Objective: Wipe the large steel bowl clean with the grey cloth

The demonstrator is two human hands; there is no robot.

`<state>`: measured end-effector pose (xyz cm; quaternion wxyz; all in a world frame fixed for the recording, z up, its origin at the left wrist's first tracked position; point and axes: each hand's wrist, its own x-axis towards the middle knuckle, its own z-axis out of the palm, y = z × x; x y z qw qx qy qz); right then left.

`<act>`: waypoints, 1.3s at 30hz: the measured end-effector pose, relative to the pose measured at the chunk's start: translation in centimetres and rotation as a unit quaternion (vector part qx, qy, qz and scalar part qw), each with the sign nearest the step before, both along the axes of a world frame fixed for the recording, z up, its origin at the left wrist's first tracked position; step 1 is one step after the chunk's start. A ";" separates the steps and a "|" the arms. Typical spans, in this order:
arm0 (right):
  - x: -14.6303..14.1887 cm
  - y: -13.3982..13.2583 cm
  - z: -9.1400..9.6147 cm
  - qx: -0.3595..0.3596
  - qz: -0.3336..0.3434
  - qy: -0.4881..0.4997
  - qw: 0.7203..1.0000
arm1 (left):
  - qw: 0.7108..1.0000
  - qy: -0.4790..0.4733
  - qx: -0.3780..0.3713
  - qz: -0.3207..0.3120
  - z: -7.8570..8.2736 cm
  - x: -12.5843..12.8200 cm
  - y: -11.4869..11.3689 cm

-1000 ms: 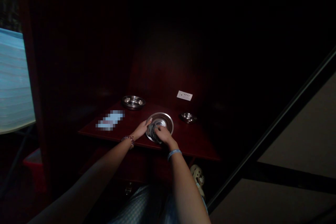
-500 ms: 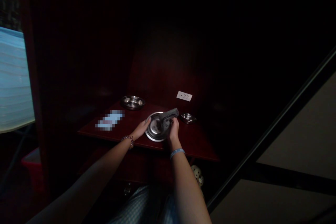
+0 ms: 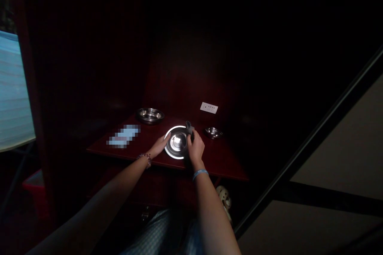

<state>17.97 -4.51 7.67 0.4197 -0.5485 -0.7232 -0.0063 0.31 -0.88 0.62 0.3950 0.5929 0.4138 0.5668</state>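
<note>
A shiny round metal bowl (image 3: 177, 152) is tilted toward me above the front of the dark red desk (image 3: 220, 162). With the thumb over its left rim, my left hand (image 3: 158, 146) grips the bowl. My right hand (image 3: 196, 148) is closed on a grey cloth (image 3: 189, 127) at the bowl's right rim; most of the cloth is hidden by the fingers. Behind on the left sits a larger metal dish (image 3: 150, 116). To the right of my right hand is a small metal bowl (image 3: 213, 132).
A blurred-out, pale blue flat item (image 3: 124, 136) lies on the desk's left part. A white socket plate (image 3: 208, 107) is on the back wall. Below the desk's right side is a spotted plush-looking thing (image 3: 224, 198). A red bin (image 3: 37, 191) stands at lower left.
The cloth has moved from across the bowl's inside to its right rim, bunched in my right hand. The bowl's inside now shows. My left hand keeps its hold.
</note>
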 end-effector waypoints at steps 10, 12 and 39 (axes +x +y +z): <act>-1.6 0.0 -1.2 -0.083 0.024 -0.155 0.984 | 1.000 -0.001 -0.007 -0.012 0.1 0.0 0.0; -1.8 0.1 -1.4 -0.088 0.034 -0.154 0.984 | 1.000 -0.006 -0.010 -0.020 0.2 0.0 0.1; -1.9 0.8 -1.8 -0.176 0.074 -0.227 0.955 | 1.000 0.005 0.002 0.002 0.2 -0.2 -0.1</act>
